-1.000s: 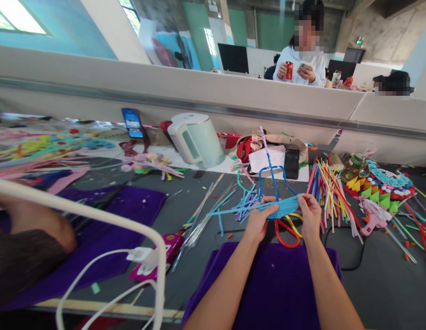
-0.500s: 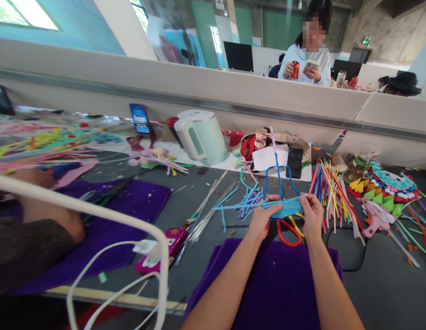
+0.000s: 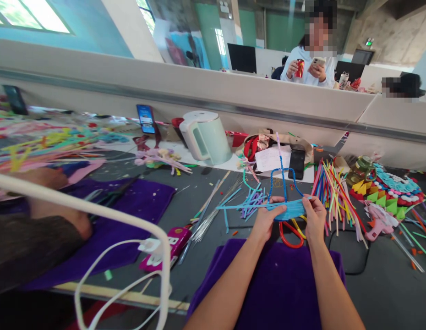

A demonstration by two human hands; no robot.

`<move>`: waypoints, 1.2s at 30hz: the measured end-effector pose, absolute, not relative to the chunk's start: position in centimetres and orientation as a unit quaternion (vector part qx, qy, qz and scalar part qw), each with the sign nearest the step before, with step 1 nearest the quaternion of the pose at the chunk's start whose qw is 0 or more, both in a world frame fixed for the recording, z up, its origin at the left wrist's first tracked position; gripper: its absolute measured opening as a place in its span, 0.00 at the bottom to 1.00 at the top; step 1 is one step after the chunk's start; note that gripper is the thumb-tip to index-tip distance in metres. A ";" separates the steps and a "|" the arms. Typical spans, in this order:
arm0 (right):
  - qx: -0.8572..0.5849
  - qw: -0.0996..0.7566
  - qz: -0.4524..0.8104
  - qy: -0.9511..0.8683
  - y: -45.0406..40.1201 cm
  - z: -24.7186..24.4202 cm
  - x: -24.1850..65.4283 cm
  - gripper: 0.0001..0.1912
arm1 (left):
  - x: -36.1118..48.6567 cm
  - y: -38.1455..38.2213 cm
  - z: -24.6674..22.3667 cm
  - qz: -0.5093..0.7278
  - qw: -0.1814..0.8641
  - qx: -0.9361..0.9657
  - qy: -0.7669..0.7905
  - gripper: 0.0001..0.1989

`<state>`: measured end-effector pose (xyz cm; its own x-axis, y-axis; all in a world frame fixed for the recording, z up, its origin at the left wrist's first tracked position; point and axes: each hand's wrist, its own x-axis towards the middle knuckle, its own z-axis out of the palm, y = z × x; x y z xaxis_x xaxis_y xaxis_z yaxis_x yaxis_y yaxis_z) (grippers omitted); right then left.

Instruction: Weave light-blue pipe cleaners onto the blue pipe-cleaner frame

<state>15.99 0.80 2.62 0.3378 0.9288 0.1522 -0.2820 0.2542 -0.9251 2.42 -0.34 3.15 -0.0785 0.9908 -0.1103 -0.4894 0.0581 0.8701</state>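
Observation:
Between both hands is a pipe cleaner figure (image 3: 292, 210), its lower part a flat band of light-blue strands. My left hand (image 3: 266, 221) grips the band's left side with the thumb on top, and a light-blue pipe cleaner end sticks out leftward past it. At the right end, my right hand (image 3: 314, 216) pinches the band between thumb and fingertips. A dark-blue pipe cleaner frame (image 3: 284, 184) rises from the band, topped by a pale purple stem. Under it hang a red loop (image 3: 290, 239) and a yellow one. A folded purple cloth (image 3: 275, 284) lies below my forearms.
Cut blue and purple pieces (image 3: 252, 200) lie left of my hands, coloured pipe cleaners (image 3: 333, 192) to the right. A pink glue gun (image 3: 378, 222), a kettle (image 3: 208, 140) and a black phone (image 3: 297, 164) stand about. A co-worker's arm (image 3: 44, 220) and a white tube (image 3: 106, 208) are at left.
The whole view has shifted slightly, so things sit a little further right. Both hands keep their hold on the pipe cleaner figure, with hardly any visible movement.

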 end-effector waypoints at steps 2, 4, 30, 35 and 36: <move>-0.429 0.696 0.440 -0.372 0.9 2.5 16.0 0.13 | 2.4 -0.4 3.1 0.620 0.602 0.309 0.397 0.18; -0.430 0.693 0.445 -0.370 0.9 2.4 16.0 0.14 | 2.5 -0.4 3.2 0.626 0.602 0.306 0.389 0.18; -0.425 0.698 0.427 -0.388 0.9 2.5 15.8 0.13 | 2.5 -0.2 3.2 0.623 0.612 0.291 0.391 0.21; -0.426 0.693 0.430 -0.392 0.7 2.7 15.8 0.14 | 2.6 -0.3 3.4 0.631 0.604 0.285 0.395 0.20; -0.426 0.693 0.428 -0.393 0.7 2.7 15.8 0.14 | 2.6 -0.3 3.4 0.631 0.603 0.285 0.395 0.20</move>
<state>15.81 0.67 2.66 0.3238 0.9287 0.1806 -0.2594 0.2707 -0.9271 2.64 -0.30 3.39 -0.1098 0.9871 -0.1168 -0.5363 0.0401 0.8431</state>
